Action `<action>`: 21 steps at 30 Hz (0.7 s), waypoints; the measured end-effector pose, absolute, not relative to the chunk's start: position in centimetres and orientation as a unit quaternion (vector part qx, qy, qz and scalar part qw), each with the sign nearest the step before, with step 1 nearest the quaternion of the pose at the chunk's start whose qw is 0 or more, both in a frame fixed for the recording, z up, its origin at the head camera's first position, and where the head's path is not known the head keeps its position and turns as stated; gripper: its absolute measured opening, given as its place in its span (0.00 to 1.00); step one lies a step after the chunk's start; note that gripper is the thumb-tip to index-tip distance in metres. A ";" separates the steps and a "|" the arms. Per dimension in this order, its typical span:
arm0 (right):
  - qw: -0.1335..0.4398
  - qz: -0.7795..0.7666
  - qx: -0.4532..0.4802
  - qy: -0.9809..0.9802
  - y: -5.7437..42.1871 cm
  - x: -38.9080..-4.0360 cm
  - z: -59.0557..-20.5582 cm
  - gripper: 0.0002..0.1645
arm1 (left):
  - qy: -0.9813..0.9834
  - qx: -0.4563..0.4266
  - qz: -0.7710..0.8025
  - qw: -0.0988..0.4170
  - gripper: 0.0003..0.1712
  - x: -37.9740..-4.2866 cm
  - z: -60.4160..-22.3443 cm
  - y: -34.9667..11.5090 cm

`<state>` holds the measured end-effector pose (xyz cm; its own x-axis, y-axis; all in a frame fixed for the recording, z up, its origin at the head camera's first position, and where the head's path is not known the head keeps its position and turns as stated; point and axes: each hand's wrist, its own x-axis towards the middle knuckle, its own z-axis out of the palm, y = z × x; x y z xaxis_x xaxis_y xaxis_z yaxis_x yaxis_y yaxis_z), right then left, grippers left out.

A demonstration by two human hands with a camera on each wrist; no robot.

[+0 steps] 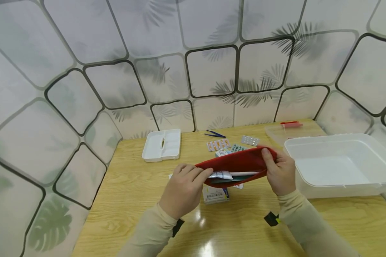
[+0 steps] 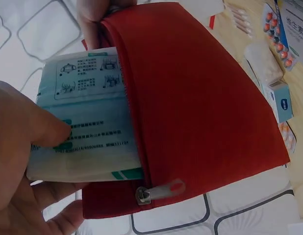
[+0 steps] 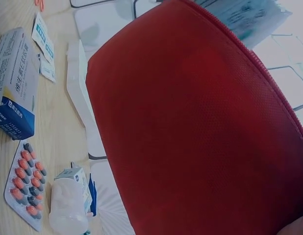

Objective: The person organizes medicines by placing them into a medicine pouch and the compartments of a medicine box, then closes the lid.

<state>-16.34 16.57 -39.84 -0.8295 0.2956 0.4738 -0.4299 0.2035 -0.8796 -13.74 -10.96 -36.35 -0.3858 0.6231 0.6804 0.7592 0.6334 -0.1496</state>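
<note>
Left hand: at the lower middle of the head view, the left hand [image 1: 184, 187] had its grip on the printed packet [image 2: 90, 112], thumb above and fingers below.
Right hand: right of centre, the right hand [image 1: 280, 175] had its grip on the end of the red pouch [image 1: 234, 160].
Red pouch: it was held above the table [image 1: 125, 189] at the centre of the frame, tilted; its cloth looked matte and finely woven, with a curved outline.
Packet: it sat partly in the mouth, partly outside; soft, shiny plastic film, nearly rectangular, with green print. From these views I could not tell if it was going in or out.
Zip: the metal slider [image 2: 143, 196] stood at one end and the mouth gaped, so closing was not yet done.
Below the pouch: a stiff cardboard carton [image 1: 216, 198] lay outside.
Behind the pouch: an orange blister pack [image 1: 218, 145], a silver blister pack [image 1: 250, 140] and slim blue tweezers [image 1: 215, 134] also lay loose.
Right side: a smooth white plastic bin [image 1: 337, 191] with rounded corners.
Left of centre, farther: a shallow white tray [image 1: 172, 151], divided inside.
Background: a pale wall [image 1: 212, 71] with leaf patterns.
</note>
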 end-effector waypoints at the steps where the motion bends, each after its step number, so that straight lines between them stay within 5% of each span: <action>1: 0.287 0.627 0.044 -0.723 16.6 -16.4 -40.0 0.13 | -0.829 -0.411 -0.091 0.367 0.22 -13.8 -36.4 -10.9; 21: 0.265 0.625 0.060 -0.731 16.1 -16.0 -40.3 0.14 | -0.861 -0.374 -0.007 0.344 0.14 -14.2 -38.2 -9.7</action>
